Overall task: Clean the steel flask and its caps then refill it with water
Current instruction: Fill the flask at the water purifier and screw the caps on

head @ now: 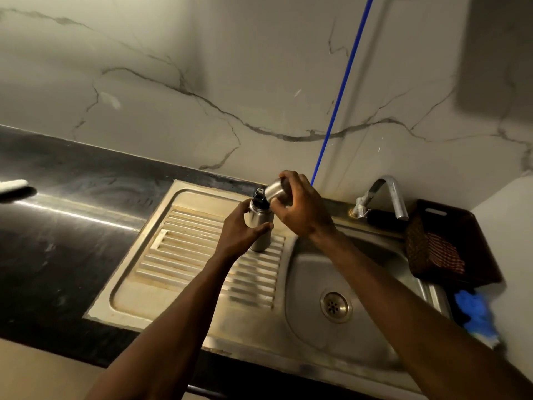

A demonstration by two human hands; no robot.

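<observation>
A steel flask (260,219) stands upright on the ribbed drainboard (184,255) of the steel sink. My left hand (242,229) grips the flask's body from the left. A black inner cap (259,195) sits on the flask's neck. My right hand (300,207) holds the steel outer cap (274,189), tilted, just above and to the right of the black cap, off the flask.
The sink basin (314,272) with its drain (335,306) lies to the right, under a steel tap (386,194). A dark basket (452,243) with a checked cloth stands at the far right, something blue (476,316) below it. A blue tube (340,93) runs up the marble wall. Black counter (57,212) spreads left.
</observation>
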